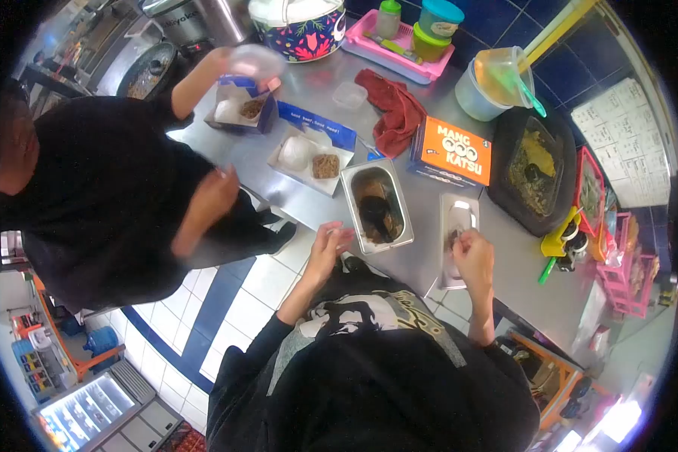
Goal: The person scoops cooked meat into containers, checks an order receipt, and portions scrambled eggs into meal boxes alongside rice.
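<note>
At steel counter (521, 273), left hand (326, 245) beside tub (388, 245), tiled floor (267, 282), fridge (89, 410) perhaps

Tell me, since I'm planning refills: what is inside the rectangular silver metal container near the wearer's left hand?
The silver metal container holds brownish matter and a black object, perhaps a scoop. Whatever lies beneath the black object is covered.

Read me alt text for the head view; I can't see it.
The right hand is over a narrow steel tray, the left hand beside a steel pan. Beyond, open takeaway boxes hold white mounds and brown food; another person stands left.
</note>
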Tool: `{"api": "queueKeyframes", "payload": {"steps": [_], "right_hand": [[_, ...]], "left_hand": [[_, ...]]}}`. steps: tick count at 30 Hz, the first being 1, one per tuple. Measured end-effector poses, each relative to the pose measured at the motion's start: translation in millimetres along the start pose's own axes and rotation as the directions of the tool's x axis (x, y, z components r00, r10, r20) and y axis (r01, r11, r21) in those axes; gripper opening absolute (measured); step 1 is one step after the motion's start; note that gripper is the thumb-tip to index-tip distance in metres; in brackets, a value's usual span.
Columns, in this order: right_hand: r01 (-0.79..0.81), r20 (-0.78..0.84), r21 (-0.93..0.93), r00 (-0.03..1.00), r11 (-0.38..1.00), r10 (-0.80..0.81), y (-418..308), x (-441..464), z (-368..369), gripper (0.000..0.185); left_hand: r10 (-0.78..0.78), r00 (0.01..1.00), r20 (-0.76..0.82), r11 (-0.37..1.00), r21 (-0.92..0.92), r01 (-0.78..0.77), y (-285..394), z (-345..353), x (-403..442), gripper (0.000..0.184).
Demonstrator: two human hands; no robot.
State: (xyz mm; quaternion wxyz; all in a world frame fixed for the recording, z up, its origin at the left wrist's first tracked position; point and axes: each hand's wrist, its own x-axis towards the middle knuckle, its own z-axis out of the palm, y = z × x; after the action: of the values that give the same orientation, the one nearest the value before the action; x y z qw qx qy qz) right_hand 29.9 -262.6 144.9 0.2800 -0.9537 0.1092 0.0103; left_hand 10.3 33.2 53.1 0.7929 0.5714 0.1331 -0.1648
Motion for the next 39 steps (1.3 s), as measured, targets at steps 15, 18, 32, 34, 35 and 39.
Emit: {"api": "queueKeyframes", "payload": {"steps": [15,18,32,34,35,39], "right_hand": [[0.551,-0.061,-0.047,0.831,0.833,-0.553,-90.1,36.7,101.1,0.035],[0.487,-0.105,-0.078,0.864,0.870,-0.493,-71.1,45.2,84.0,0.034],[-0.200,0.537,0.700,0.780,0.685,-0.322,-82.3,-110.8,147.3,0.026],[-0.184,0.543,0.732,0.740,0.656,-0.398,-107.7,-158.7,191.4,0.028],[-0.173,0.539,0.754,0.714,0.634,-0.446,-121.7,-181.1,208.6,0.029],[-0.217,0.657,0.727,0.495,0.652,-0.569,-217.0,-272.9,276.5,0.026]], "left_hand": [[-0.105,0.981,-0.165,0.959,-0.276,0.056,-16.5,38.4,-13.9,0.062],[-0.102,0.969,-0.225,0.955,-0.295,0.032,-18.6,41.9,-13.0,0.064],[-0.054,0.987,-0.150,0.961,-0.277,0.010,-43.5,-80.6,-178.4,0.068],[-0.093,0.982,-0.162,0.943,-0.331,0.035,-43.7,-123.2,-237.9,0.068],[-0.125,0.971,-0.202,0.956,-0.287,0.063,-41.6,-146.0,-268.2,0.067],[-0.090,0.905,-0.417,0.959,-0.280,-0.034,-57.3,-231.1,-376.0,0.064]]}}
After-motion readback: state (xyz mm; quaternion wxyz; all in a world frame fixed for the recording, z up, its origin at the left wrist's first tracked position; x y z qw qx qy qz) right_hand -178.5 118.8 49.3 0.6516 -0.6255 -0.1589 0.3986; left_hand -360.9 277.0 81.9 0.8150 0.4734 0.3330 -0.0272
